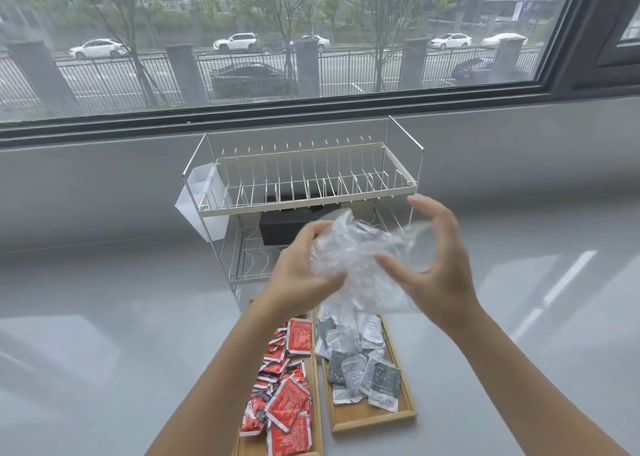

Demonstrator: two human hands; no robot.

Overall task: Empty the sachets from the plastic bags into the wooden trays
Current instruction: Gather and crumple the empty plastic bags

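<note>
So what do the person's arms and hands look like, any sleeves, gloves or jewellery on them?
Both forearms are bare as far as the frame shows: no sleeves reach into view. The left hand and right hand wear no gloves, and no rings, watch or wristbands are visible. The fingers show no visible markings or tape. Nails look short and plain, though detail there is soft.

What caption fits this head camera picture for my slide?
Both hands, left hand and right hand, crumple a clear plastic bag above two wooden trays of sachets.
</note>
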